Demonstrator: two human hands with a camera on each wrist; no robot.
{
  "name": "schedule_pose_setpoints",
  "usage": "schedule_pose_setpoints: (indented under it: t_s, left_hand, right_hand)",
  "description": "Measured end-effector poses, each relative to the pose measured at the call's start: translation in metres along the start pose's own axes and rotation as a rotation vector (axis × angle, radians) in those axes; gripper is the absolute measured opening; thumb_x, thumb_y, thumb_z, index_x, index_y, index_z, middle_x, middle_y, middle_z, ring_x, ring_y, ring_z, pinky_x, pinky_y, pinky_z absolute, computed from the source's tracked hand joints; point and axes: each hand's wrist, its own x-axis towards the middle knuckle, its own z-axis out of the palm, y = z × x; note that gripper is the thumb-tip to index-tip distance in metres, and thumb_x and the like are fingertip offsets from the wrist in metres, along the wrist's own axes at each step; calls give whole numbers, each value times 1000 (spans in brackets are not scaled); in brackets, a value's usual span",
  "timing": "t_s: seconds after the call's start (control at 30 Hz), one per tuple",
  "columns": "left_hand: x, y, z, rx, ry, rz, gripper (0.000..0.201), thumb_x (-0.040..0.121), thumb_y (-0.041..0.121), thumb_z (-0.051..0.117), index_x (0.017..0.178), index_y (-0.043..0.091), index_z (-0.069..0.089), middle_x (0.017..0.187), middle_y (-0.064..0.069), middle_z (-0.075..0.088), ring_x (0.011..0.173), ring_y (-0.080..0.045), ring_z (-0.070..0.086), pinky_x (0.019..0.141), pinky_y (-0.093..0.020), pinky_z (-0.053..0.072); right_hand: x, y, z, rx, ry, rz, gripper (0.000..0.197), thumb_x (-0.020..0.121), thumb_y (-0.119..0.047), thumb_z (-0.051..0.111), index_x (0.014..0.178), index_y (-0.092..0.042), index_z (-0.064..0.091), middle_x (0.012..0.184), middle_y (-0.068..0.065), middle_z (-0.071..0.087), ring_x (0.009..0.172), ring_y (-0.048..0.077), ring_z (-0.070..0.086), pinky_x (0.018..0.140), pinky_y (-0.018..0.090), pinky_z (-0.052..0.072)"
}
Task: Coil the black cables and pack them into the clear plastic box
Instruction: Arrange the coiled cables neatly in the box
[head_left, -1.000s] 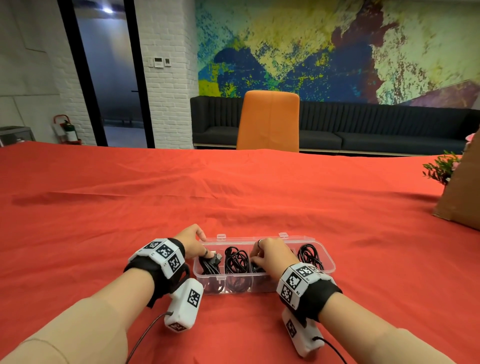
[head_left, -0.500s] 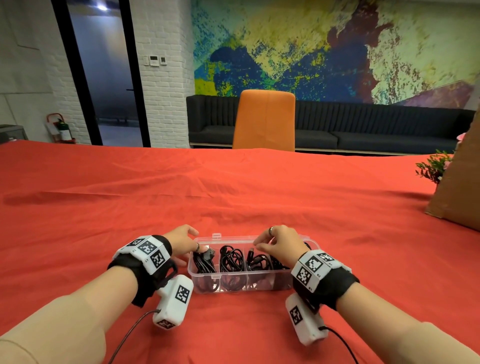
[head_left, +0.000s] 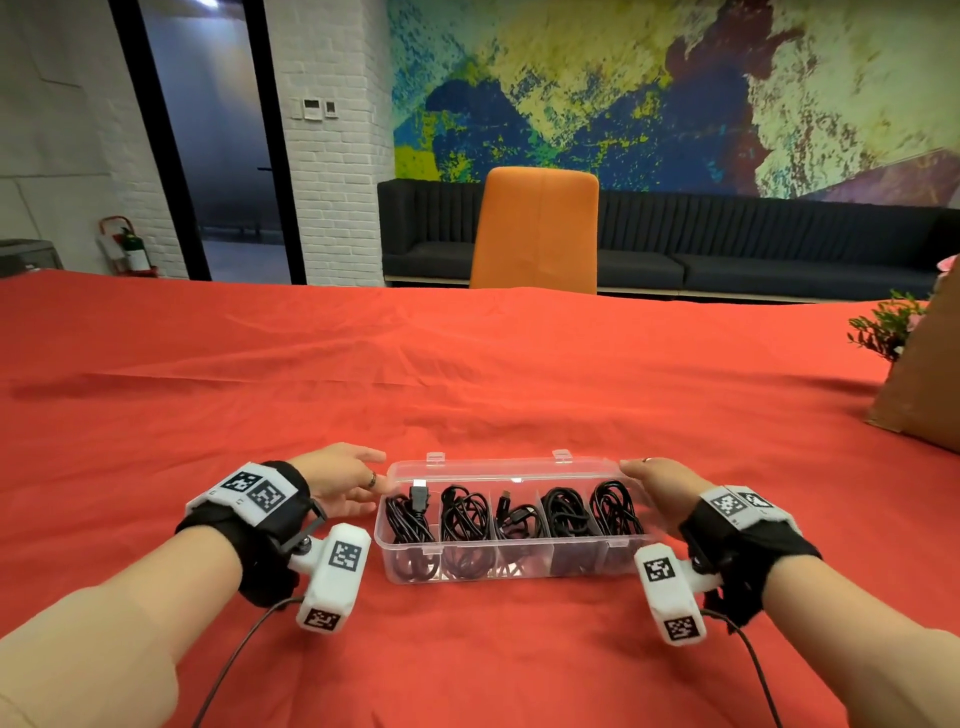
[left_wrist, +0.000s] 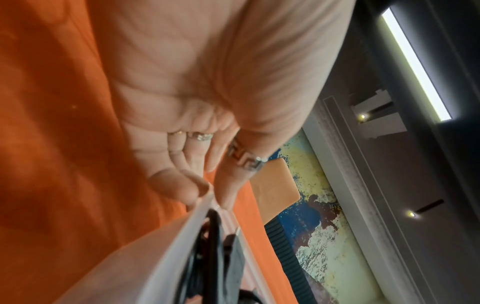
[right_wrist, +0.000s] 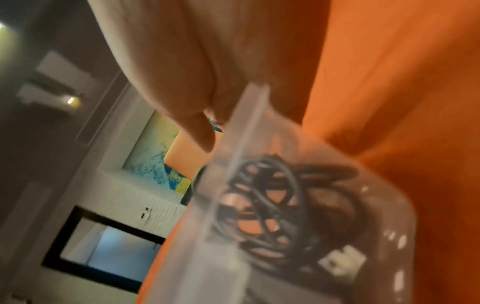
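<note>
Five coils of black cables (head_left: 511, 514) sit packed in clear plastic box (head_left: 509, 564), frame centre. Your left hand (head_left: 340, 480) and right hand (head_left: 657, 486) flank its ends, fingers relaxed, touching the rim. No loose cables visible on surface (head_left: 467, 374); packing looks done, lid unseen.

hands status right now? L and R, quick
Left hand: open, straight fingertips touching the left end of the clear plastic box of coiled black cables.
Right hand: open, fingers against the box's right end.
</note>
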Motion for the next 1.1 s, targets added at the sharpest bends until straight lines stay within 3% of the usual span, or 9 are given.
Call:
schedule_pose_setpoints:
  t_s: [0.33, 0.43, 0.5, 0.6, 0.7, 0.8, 0.93, 1.0, 1.1]
  left_hand:
    - [-12, 6, -1, -222, 4, 132, 60, 84, -4, 59, 139, 5, 35, 97, -16, 66, 61, -17, 62, 50, -25, 56]
    - [-22, 10, 2, -250, -41, 224, 65, 77, 33, 70, 133, 11, 46, 110, -10, 65, 74, -19, 64, 63, -30, 57]
    - [-29, 11, 0, -186, -99, 247, 95, 44, 66, 78, 123, 17, 56, 113, -5, 65, 85, -20, 62, 76, -34, 53]
    - [-36, 7, -1, -6, -104, 272, 113, 24, 89, 61, 111, 18, 63, 110, -1, 65, 95, -16, 56, 95, -39, 46]
    - [-38, 1, 2, 176, -160, 227, 114, 33, 96, 48, 119, 24, 61, 133, 3, 53, 125, -12, 45, 114, -41, 28]
    - [-51, 1, 18, 231, -267, 188, 95, 63, 86, 42, 133, 21, 49, 145, 6, 37, 128, -4, 34, 113, -26, 19]
    - [-49, -4, 38, 466, -222, 262, 95, 78, 69, 51, 149, 18, 15, 156, 0, 17, 141, -11, 21, 115, -26, 15]
    - [-45, -7, 38, 600, -230, 289, 130, 49, 86, 59, 150, 26, 2, 159, 2, 5, 144, -13, 12, 119, -34, 12]
    - [-41, -8, 34, 765, -255, 295, 151, 26, 92, 59, 148, 31, -6, 159, 3, -3, 146, -16, 6, 120, -39, 11]
  right_hand:
    - [-13, -3, -5, 277, -54, -186, 36, 90, 9, 42, 115, -14, 52, 82, 5, 67, 72, 16, 54, 58, 25, 50]
    - [-21, -7, -8, 292, -41, -237, 25, 94, -7, 40, 105, -19, 58, 97, 6, 63, 76, 17, 56, 66, 28, 44]
    - [-27, -8, -13, 308, -39, -253, 32, 96, -18, 29, 98, -20, 61, 100, 8, 63, 81, 19, 56, 70, 31, 42]
    - [-38, -5, -16, 230, -28, -257, 42, 99, -37, 26, 88, -19, 63, 96, 4, 65, 88, 17, 57, 73, 32, 41]
    - [-48, 0, -14, 36, -85, -265, 52, 96, -50, 26, 94, -20, 68, 107, 0, 66, 105, 15, 56, 94, 38, 42]
    - [-56, 5, -9, -275, -168, -296, 48, 99, -42, 21, 128, -19, 52, 136, -3, 46, 127, 10, 40, 113, 31, 24]
    - [-59, 8, 0, -518, -241, -271, 54, 99, -35, 30, 147, -16, 15, 149, 1, 13, 139, 9, 15, 100, 9, 7]
    - [-61, 7, 1, -631, -241, -298, 75, 90, -51, 42, 148, -15, 9, 151, 4, 7, 141, 12, 11, 101, 10, 5]
    - [-57, 5, -4, -846, -289, -340, 147, 33, -98, 41, 149, -18, -1, 151, 6, -1, 143, 19, 9, 113, 20, 8]
